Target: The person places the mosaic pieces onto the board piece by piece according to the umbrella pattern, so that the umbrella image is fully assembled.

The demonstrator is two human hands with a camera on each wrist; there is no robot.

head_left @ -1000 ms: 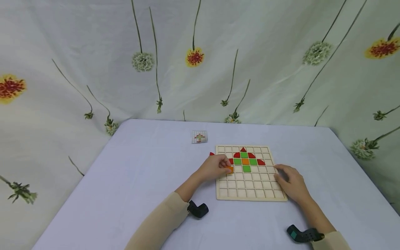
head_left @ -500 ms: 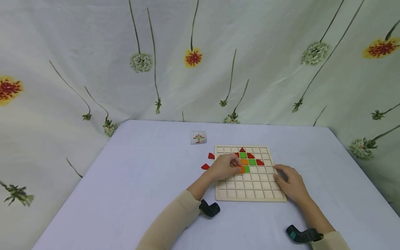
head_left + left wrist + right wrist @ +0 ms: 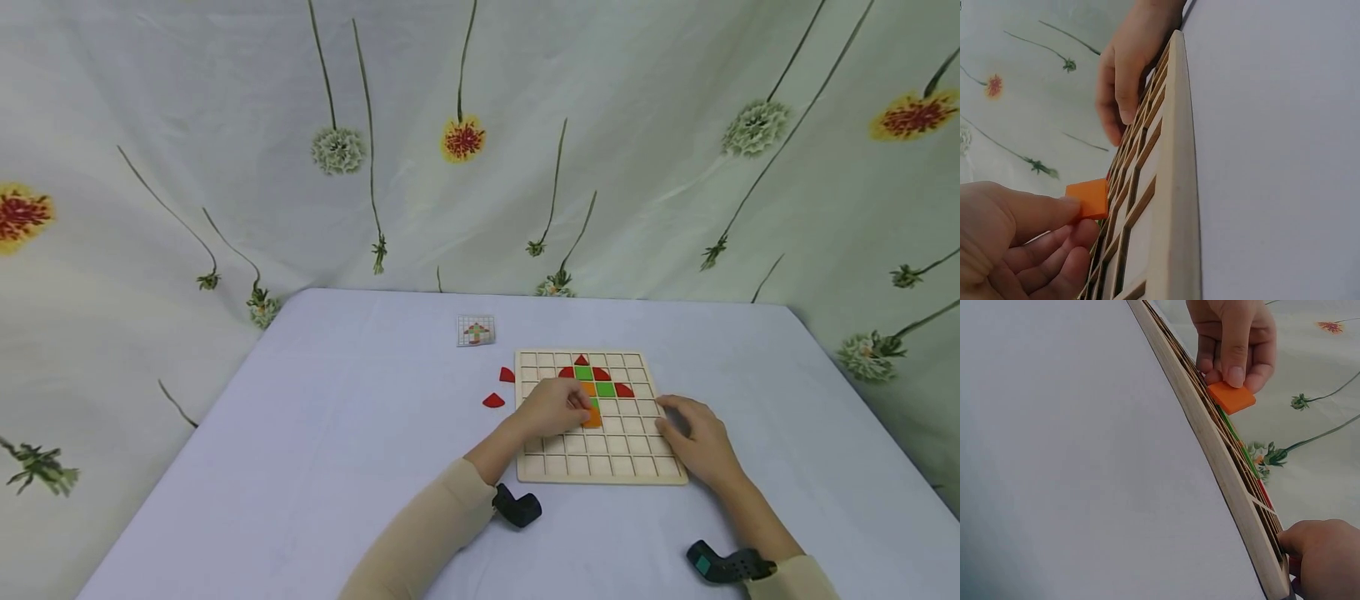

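Note:
Between thumb and fingers, my left hand [image 3: 551, 407] pinches an orange square tile [image 3: 592, 417]. The wooden grid board [image 3: 630, 454] lies beneath it. In the left wrist view the tile [image 3: 1091, 197] is tilted close over the slots; whether it touches them I cannot tell. Red, green and orange tiles form a pattern in the upper rows, topped by a red triangle [image 3: 581, 360]; my left hand hides part of it. At the board's right edge rests my right hand [image 3: 701, 442], thumb and fingers apart, fingertips touching the rim.
Two loose red tiles, one upper [image 3: 507, 375] and one lower [image 3: 493, 401], lie left of the board on the white tablecloth [image 3: 337, 417]. A small card [image 3: 476, 330] with a printed grid pattern sits behind them. Flowered fabric [image 3: 660, 150] hangs behind the table.
My left hand has carried the orange tile rightward and slightly nearer, from the board's left side to just below the lowest green tile. The right hand stays at the rim.

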